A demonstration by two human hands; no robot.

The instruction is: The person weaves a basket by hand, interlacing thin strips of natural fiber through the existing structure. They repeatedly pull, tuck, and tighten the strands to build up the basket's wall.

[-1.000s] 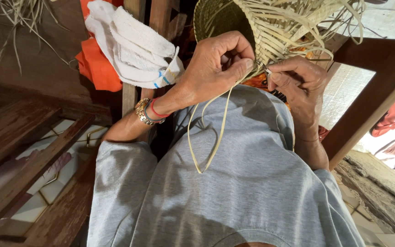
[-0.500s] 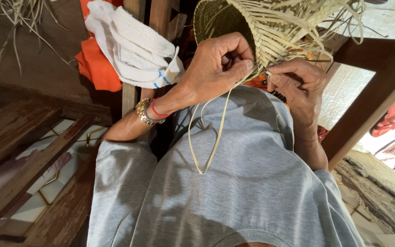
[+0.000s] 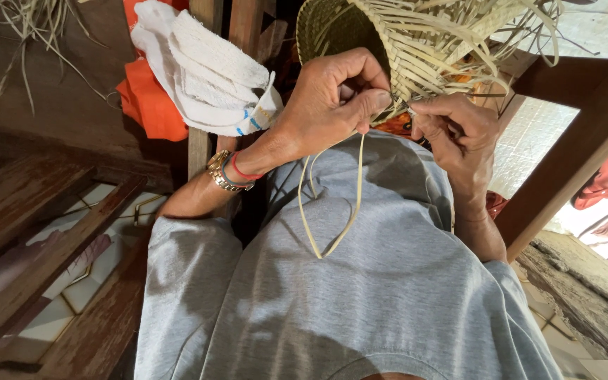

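- Far left I've got wood slats (image 3: 43, 260), then a white cloth (image 3: 205, 77) lying over an orange one (image 3: 149, 105).
- Left hand (image 3: 332, 98) is curled shut, thumb and fingers pinching a pale strip (image 3: 350, 204) right at the basket's edge. The strip hangs down in a loop over the grey shirt (image 3: 346, 302).
- Basket (image 3: 402, 42) sits top middle, half-woven, loose ends sticking out.
- Right hand (image 3: 459, 134) is just beside it, fingers bent onto the weave, can't tell what it grips.

a white folded cloth (image 3: 209, 74) lies over orange fabric (image 3: 150, 102) (partly hidden) on the wooden frame's (image 3: 202, 144) upright.
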